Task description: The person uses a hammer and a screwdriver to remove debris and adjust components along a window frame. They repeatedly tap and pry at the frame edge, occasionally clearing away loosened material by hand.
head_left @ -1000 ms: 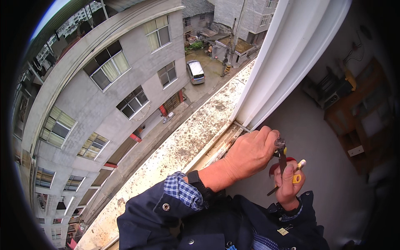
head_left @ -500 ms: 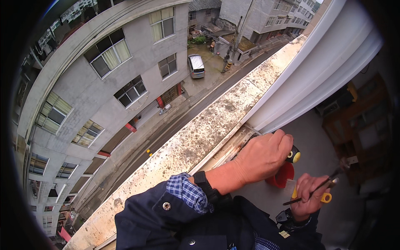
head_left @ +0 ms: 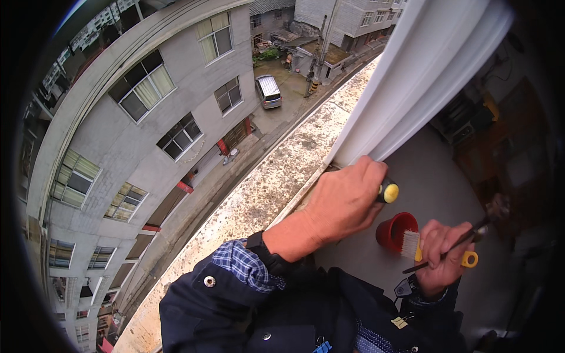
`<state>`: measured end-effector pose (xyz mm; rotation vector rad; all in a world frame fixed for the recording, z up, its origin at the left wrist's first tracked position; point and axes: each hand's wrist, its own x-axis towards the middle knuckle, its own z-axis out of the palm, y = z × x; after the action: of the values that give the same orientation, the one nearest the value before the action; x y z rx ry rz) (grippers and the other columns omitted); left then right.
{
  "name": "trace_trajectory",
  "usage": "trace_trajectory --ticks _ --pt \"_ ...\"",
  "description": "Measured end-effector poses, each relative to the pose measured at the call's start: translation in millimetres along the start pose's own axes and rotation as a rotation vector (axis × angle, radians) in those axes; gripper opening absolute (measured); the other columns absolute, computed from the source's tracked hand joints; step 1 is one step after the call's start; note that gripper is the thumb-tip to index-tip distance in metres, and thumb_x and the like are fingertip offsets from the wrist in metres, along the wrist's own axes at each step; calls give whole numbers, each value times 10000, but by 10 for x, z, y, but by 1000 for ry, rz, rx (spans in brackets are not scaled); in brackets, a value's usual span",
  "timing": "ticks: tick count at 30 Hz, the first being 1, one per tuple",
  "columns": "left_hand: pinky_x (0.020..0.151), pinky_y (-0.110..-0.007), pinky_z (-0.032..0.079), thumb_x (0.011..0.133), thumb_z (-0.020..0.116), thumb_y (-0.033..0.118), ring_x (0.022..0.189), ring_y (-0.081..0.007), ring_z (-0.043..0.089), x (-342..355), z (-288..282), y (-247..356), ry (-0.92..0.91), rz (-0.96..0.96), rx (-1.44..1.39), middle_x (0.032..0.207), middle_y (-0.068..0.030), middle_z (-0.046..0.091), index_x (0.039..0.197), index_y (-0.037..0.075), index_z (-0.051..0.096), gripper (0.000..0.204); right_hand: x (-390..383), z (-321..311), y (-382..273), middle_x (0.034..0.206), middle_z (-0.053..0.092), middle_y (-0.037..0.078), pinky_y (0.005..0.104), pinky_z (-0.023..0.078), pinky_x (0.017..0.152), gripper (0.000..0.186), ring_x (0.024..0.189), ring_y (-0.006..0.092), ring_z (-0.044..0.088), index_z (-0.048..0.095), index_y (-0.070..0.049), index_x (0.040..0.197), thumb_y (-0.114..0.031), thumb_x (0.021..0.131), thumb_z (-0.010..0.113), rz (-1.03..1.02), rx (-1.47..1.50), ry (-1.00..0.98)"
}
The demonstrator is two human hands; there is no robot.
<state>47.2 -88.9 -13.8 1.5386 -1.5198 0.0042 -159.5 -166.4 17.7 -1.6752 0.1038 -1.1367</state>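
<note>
My left hand (head_left: 347, 197) is closed around a hand tool with a black-and-yellow handle (head_left: 389, 193). The tool's working end is hidden behind my fingers, at the window track by the foot of the white window frame (head_left: 388, 100). In my right hand (head_left: 444, 250), off to the right and lower down, are two things at once: a paintbrush (head_left: 411, 243) with pale bristles and a yellow handle, and a thin dark rod-like tool (head_left: 462, 238). The far end of that dark tool is blurred, so its kind does not show.
Outside the window runs a stained, pale concrete ledge (head_left: 276, 176), with a drop to the street and a parked silver van (head_left: 269, 91) below. Indoors, a red bucket (head_left: 386, 234) stands on the grey floor beside the brush. Brown wooden furniture (head_left: 500, 147) is in shadow at right.
The view has shifted, and the window frame appears farther left. My left hand is now against the frame's foot, and more of the red bucket shows. Both hands keep their hold.
</note>
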Motion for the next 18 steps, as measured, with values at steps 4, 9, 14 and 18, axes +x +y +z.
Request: trace_trajectory --ticks 4,9,14,18 --pt "727 -327 550 848 796 92 783 -269 689 125 -226 -53 151 -38 -80 898 -111 674 1066 47 621 283 -30 14 87 640 500 14 233 343 467 349 453 64 416 508 -37 895 -301 1111 435 123 22 9" --pt "705 -253 529 887 779 54 782 -86 632 129 -451 5 117 -241 -213 881 -35 680 1070 13 630 240 -46 171 21 684 537 25 217 378 481 320 520 49 461 569 7 864 -215 1085 506 234 64 100" --pt "700 -237 530 894 770 43 775 -74 636 120 -571 37 162 -322 -244 844 -27 674 1077 -9 640 230 106 330 -38 675 636 71 272 460 528 276 558 112 583 600 8 883 -194 1066 560 261 -34 11" --pt "725 -260 547 881 768 20 818 -105 647 111 -606 -1 134 -233 -244 935 -47 677 1115 -14 629 275 219 396 -72 728 628 66 279 487 544 261 558 120 593 600 19 892 -148 1076 521 97 -112 -61"
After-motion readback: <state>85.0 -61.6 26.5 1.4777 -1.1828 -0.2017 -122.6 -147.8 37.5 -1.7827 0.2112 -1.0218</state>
